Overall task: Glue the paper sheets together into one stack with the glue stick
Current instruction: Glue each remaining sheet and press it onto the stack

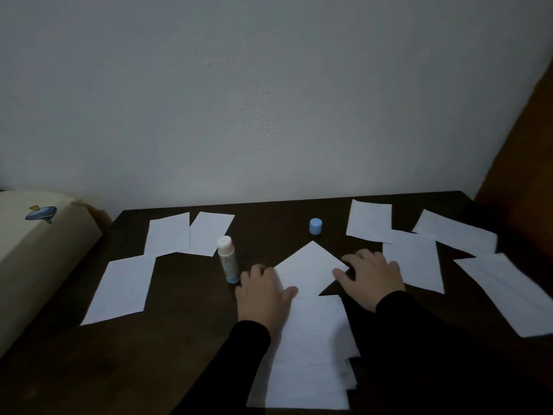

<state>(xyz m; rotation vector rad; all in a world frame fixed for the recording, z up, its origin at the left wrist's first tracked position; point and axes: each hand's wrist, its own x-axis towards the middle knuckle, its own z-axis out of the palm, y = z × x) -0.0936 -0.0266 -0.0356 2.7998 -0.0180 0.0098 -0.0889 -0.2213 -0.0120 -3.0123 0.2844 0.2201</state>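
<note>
A white paper sheet [309,266] lies turned like a diamond in the middle of the dark table [191,339]. My left hand [261,295] rests on its left edge, thumb on the paper. My right hand [372,275] touches its right corner with fingers spread flat. Its near corner overlaps a stack of sheets [311,354] close to me. The uncapped glue stick [228,259] stands upright just left of my left hand. Its blue cap [315,226] sits apart, farther back.
Loose white sheets lie on the left [121,289], back left [167,233], back right [369,220] and right [508,292]. A cream box [27,250] with a blue sticker borders the table's left edge. A wall stands behind the table.
</note>
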